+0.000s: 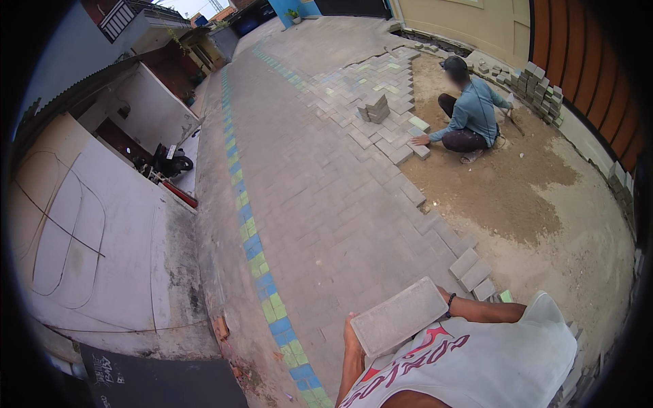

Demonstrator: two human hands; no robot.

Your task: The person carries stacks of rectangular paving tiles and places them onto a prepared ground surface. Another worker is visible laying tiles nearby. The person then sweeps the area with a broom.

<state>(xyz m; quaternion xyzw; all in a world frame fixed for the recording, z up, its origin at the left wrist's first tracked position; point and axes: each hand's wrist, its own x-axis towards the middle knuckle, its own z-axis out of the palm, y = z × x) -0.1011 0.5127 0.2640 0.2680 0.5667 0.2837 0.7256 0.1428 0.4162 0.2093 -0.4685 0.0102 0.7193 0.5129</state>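
My left hand (351, 334) grips the near left end of a rectangular grey paving block (398, 316), and my right hand (443, 298) holds its far right end, its fingers mostly hidden behind it. The block is held low in front of my white shirt. Whether more blocks lie beneath it I cannot tell. Beyond it, a few loose grey pavers (469, 268) lie at the jagged edge of the laid paving (340, 217).
A co-worker (469, 115) squats on bare sand (510, 204), one hand at the paving edge. A small stack of pavers (374, 109) stands beside them; more stacks (534, 92) line the right wall. Left are a white wall (115, 238) and a parked scooter (170, 162).
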